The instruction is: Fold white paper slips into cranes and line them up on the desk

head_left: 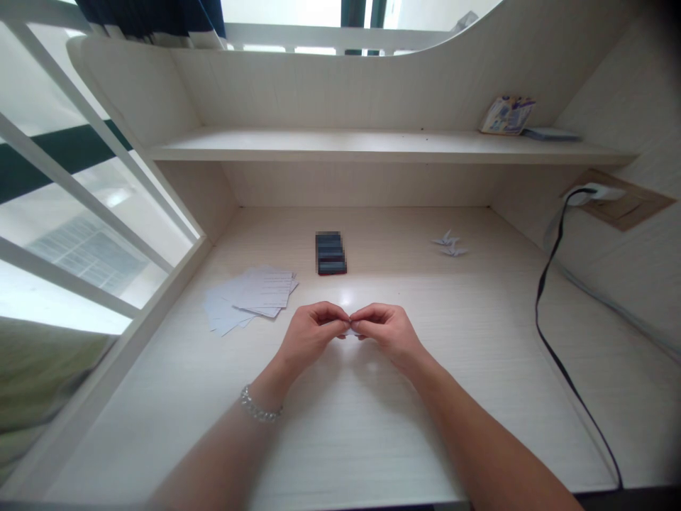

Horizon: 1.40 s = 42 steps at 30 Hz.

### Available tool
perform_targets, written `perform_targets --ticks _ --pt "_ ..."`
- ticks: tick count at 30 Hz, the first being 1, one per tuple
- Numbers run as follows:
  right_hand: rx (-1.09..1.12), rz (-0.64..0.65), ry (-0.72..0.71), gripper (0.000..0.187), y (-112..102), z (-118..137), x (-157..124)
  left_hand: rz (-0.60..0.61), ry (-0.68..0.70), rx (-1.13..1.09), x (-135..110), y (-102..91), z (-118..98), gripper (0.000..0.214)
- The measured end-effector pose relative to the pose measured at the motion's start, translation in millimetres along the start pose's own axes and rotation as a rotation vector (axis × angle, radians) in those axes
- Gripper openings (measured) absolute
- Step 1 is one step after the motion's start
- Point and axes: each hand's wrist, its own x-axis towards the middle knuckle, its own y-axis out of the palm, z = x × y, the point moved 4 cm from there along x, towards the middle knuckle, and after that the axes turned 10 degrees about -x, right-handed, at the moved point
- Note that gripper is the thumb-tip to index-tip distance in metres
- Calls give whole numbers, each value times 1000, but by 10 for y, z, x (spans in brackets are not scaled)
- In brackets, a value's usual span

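My left hand and my right hand meet over the middle of the desk, fingertips pinched together. Between them shows a small bit of white folded paper, mostly hidden by the fingers. A beaded bracelet circles my left wrist. Left of my hands lies a fanned pile of white paper sheets, some with printed lines. Behind my hands rests a dark phone, its screen blurred out. Small folded paper cranes sit together at the back right.
A shelf spans the back of the desk, with a printed packet and a flat thing beside it. A black cable runs from the wall socket down the right side. White rails border the left.
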Motion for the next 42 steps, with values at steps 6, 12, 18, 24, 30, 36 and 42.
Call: perform_targets --ticks 6,12,18,24,30,36,42 --pt "-33 -19 -15 10 -10 58 -8 -14 19 33 -9 -12 7 10" --pt "-58 37 -30 19 -20 56 3 -36 112 183 -39 -2 -34 10" --pt "-121 61 -50 20 -20 48 8 -49 138 198 -45 -3 -25 13" --pt "-286 13 -138 14 -44 109 -20 -48 137 124 -18 -24 30 12" --pt "-390 -45 -201 12 -61 112 -34 -29 85 -4 2 -29 39 13" --pt "-416 -80 -254 13 -50 136 -55 -36 95 27 -2 -28 32 19" --pt "-425 -57 -290 13 -9 162 -71 -51 120 85 -7 -27 44 20"
